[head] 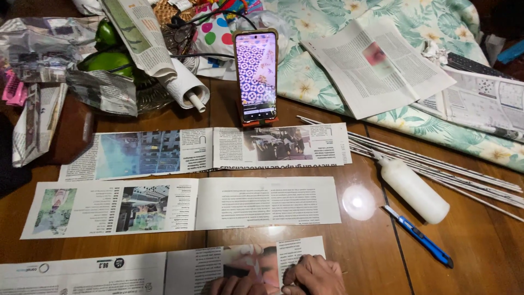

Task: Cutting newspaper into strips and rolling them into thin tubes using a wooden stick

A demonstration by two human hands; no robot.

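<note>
the nearest long printed newspaper strip (164, 270) lies flat at the wooden table's (371, 257) front edge. both hands pinch its right corner: left hand (237, 285) fingers curled on it, right hand (315, 276) closed beside. best to roll tight and slanted. white glue bottle (414, 188) and blue utility knife (419, 236) lie right.

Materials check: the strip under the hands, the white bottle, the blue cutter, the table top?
Strip under the hands: newsprint, matte, thin, with printed text and photos. White bottle: looks like soft plastic, slightly translucent, dull sheen. Blue cutter: plastic body; the metal blade is barely visible. Table top: wood or wood veneer, glossy varnish, shown by the lamp's reflection. Left hand and right hand press on the strip.
</note>
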